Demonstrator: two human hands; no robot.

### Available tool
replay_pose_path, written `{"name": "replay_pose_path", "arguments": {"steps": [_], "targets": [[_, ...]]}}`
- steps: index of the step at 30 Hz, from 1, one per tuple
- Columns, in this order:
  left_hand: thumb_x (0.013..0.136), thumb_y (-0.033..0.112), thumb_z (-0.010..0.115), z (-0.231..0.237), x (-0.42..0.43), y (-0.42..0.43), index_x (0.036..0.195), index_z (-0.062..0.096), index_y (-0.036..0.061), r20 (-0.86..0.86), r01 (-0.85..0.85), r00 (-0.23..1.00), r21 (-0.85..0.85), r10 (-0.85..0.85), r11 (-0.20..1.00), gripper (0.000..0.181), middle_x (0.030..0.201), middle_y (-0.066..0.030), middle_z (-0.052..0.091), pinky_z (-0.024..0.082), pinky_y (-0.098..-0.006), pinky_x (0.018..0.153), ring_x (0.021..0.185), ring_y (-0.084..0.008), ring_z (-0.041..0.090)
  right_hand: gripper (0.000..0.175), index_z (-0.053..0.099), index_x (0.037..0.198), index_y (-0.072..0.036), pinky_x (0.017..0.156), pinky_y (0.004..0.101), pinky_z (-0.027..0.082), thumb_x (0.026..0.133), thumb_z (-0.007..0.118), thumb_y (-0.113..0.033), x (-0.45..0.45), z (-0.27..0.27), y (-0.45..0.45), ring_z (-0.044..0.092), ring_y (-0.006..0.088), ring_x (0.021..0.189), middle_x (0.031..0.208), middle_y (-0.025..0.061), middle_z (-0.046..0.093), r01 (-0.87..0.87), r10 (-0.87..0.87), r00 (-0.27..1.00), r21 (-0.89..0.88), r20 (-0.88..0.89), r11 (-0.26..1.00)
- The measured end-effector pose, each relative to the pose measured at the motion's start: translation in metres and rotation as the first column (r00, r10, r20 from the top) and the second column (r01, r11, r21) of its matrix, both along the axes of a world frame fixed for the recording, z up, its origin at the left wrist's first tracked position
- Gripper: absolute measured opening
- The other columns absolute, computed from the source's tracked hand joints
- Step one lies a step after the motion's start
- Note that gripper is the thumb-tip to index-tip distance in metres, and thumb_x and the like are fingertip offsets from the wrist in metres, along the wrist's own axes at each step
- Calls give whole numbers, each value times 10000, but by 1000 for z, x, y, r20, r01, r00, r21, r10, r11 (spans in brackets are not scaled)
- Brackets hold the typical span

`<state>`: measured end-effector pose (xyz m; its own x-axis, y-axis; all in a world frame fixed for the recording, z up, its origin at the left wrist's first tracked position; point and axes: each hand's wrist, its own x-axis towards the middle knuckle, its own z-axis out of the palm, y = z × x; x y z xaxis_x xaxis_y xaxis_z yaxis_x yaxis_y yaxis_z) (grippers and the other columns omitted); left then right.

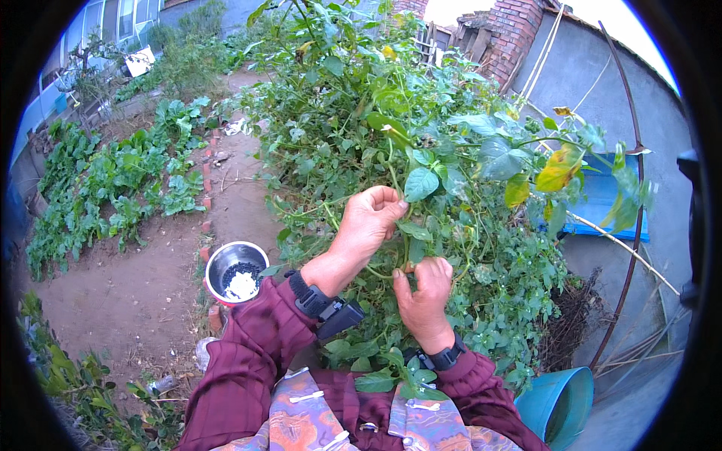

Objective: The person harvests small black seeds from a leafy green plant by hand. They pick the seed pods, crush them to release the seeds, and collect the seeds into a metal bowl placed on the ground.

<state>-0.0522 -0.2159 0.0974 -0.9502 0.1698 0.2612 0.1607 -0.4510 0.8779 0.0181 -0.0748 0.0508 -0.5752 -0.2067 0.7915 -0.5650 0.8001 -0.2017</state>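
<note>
A tall, leafy green plant (338,146) with some yellowing leaves and small dark berries fills the space before me. My left hand (368,219) pinches a green stem (393,163) between thumb and fingertips, just beside a broad leaf (421,184). Lower down and to the right, my right hand (424,293) has its fingers closed around the lower part of the stem. To the left stands a metal bowl (237,249) with small dark berries in it and a bright white patch over them.
Leafy vegetables (124,175) grow at left, past a row of red bricks (206,186) edging the dirt path (242,200). At right are a grey wall (620,107), a leaning rusty rod (626,265), a bamboo pole (620,239) and a tipped blue bucket (555,403).
</note>
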Motion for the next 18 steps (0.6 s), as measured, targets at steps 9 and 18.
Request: {"name": "replay_pose_path", "arguments": {"steps": [9, 18], "targets": [[913, 146, 571, -23, 39, -33, 883, 514, 67, -25, -79, 996, 106, 82, 991, 102, 686, 35, 520, 347, -169, 416, 493, -33, 440, 206, 607, 886, -58, 666, 362, 437, 715, 713, -103, 16, 23, 4, 577, 265, 726, 856, 95, 609, -273, 289, 932, -101, 221, 957], [920, 196, 575, -36, 59, -36, 893, 522, 52, -131, -112, 985, 5, 112, 994, 155, 694, 21, 540, 375, -176, 419, 494, -38, 476, 143, 598, 920, -2, 670, 314, 493, 783, 625, 31, 17, 99, -11, 613, 274, 773, 871, 133, 623, -432, 425, 901, -96, -82, 897]]}}
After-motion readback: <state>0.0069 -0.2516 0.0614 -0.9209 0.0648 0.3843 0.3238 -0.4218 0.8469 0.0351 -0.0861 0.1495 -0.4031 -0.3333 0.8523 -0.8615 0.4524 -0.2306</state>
